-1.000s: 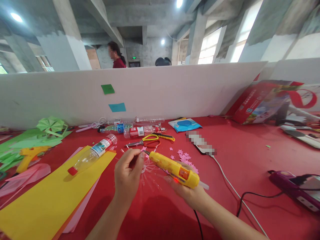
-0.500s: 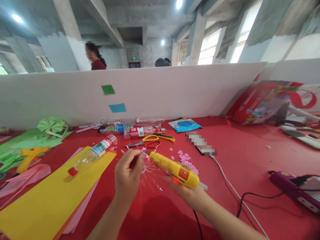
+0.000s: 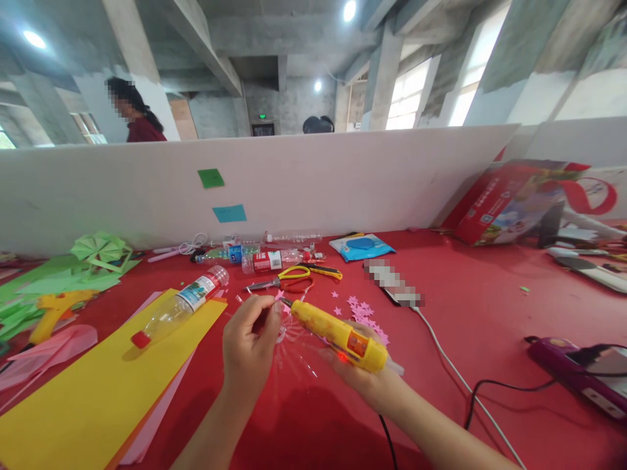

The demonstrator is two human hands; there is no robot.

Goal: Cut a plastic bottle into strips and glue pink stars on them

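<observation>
My right hand (image 3: 367, 375) is wrapped round a yellow hot glue gun (image 3: 337, 333) with a red light glowing on its side. A clear glue stick (image 3: 394, 367) sticks out of its back end. My left hand (image 3: 251, 343) pinches a small pink paper star (image 3: 279, 296) between thumb and fingers, and the glue gun's nozzle points at it; whether they touch I cannot tell. Beneath the hands lies a clear plastic piece cut into spread strips (image 3: 304, 362), partly hidden. Loose pink stars (image 3: 362, 309) are scattered beyond the glue gun.
Scissors (image 3: 281, 281), a yellow cutter (image 3: 326, 271), plastic bottles (image 3: 272, 262) and a wipes pack (image 3: 362, 247) lie towards the white partition (image 3: 313, 183). Yellow paper (image 3: 98, 385) bears another bottle (image 3: 181, 303) at left. A phone (image 3: 392, 284) with a cable and a purple power strip (image 3: 578, 375) are right.
Both hands hold nearly the same pose, the glue gun's nozzle still close to the star. Behind the partition, a person in dark red has moved left.
</observation>
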